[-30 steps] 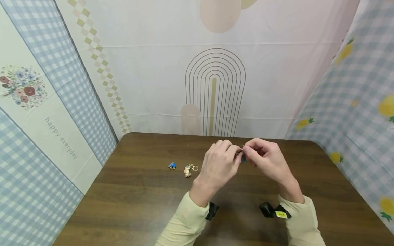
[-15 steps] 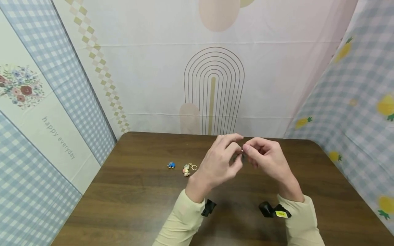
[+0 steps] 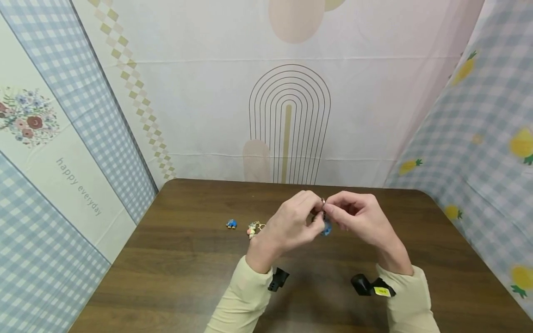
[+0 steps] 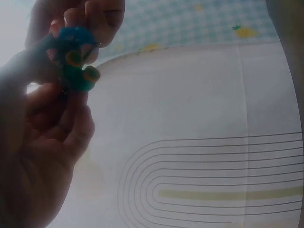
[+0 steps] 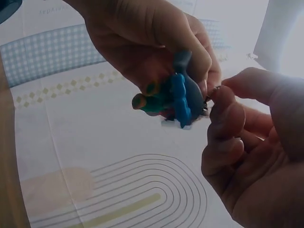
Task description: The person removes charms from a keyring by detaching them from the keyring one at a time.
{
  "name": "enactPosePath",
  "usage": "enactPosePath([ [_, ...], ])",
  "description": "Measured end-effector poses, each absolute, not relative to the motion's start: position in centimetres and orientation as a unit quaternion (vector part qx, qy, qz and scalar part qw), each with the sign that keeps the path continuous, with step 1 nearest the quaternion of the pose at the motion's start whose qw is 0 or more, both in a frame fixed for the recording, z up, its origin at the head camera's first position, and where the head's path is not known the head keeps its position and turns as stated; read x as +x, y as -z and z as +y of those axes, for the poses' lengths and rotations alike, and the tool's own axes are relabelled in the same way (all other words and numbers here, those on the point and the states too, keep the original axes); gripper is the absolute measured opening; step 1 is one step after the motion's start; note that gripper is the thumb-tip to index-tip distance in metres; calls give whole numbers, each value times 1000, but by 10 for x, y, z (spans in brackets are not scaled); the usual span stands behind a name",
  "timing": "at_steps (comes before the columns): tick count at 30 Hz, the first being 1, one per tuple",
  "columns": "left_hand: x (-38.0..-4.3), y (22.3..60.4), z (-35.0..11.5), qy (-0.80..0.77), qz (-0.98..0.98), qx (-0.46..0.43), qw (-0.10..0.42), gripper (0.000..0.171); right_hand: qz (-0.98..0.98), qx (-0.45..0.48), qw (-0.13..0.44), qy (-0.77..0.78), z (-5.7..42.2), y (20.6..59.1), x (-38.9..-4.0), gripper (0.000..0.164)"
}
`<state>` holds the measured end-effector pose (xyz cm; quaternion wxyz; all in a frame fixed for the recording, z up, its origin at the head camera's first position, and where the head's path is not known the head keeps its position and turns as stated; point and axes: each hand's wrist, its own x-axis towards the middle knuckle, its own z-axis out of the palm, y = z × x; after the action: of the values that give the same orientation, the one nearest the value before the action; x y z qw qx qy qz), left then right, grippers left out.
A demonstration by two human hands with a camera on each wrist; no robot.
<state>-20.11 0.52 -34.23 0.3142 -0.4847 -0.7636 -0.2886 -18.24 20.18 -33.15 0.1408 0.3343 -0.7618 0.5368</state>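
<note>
Over the back right of the table, my left hand (image 3: 291, 222) and right hand (image 3: 358, 219) meet at a small keychain with a blue and green figurine (image 3: 326, 228). Thumb and fingers of the left hand pinch it near its metal fitting. The right thumb and forefinger pinch the small metal part (image 5: 216, 89), most of which the fingertips hide. In the right wrist view the figurine (image 5: 183, 99) hangs beneath the left fingers, orange-tipped green parts pointing sideways. The left wrist view shows the figurine (image 4: 76, 61) dark and backlit between both hands.
Left of the hands, a small blue figurine (image 3: 231, 224) lies on the brown wooden table (image 3: 187, 268). Beside it is a pale figurine keychain (image 3: 251, 229) with a gold ring, partly covered by the left hand. Patterned cloths (image 3: 208, 106) hang behind the table and at both sides.
The left fingers spread half a second ago and have now drawn together again at the metal fitting. Both hands have shifted slightly left, and the blue figurine shows more below them.
</note>
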Motion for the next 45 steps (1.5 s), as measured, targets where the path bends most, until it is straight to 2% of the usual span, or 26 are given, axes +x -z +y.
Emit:
enactPosePath([
  [6, -197, 340, 3, 293, -777, -480, 282, 5, -766, 381, 182, -485, 202, 331, -181, 24],
  [13, -195, 338, -1, 308, -781, -482, 249, 6, -773, 384, 178, -473, 203, 331, -180, 24],
  [26, -197, 334, -4, 304, -763, -506, 264, 6, -742, 367, 151, -541, 204, 334, -182, 15],
  [36, -193, 334, -4, 329, -746, -514, 265, 9, -728, 353, 89, -581, 200, 329, -174, 14],
  [45, -191, 333, -5, 314, -755, -512, 264, 8, -735, 358, 107, -566, 197, 330, -173, 19],
])
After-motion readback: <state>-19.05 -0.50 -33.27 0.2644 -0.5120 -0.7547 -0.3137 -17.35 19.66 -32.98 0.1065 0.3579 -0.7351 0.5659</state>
